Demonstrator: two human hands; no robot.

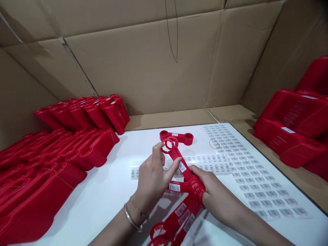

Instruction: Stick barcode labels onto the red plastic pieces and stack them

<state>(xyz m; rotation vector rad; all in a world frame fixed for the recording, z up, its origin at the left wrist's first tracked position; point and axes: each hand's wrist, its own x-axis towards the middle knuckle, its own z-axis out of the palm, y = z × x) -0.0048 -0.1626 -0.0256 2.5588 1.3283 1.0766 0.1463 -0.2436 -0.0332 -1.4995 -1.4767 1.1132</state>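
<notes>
The left hand pinches the neck of a red plastic piece just below its ring end, while the right hand clamps around its ribbed end, above more labelled red pieces at the near side. Another red piece lies beyond, near barcode sheets that reach toward the right edge of the white table, with a rubber band on them. Cardboard walls rise behind, between red stacks at left and red stacks at right.
</notes>
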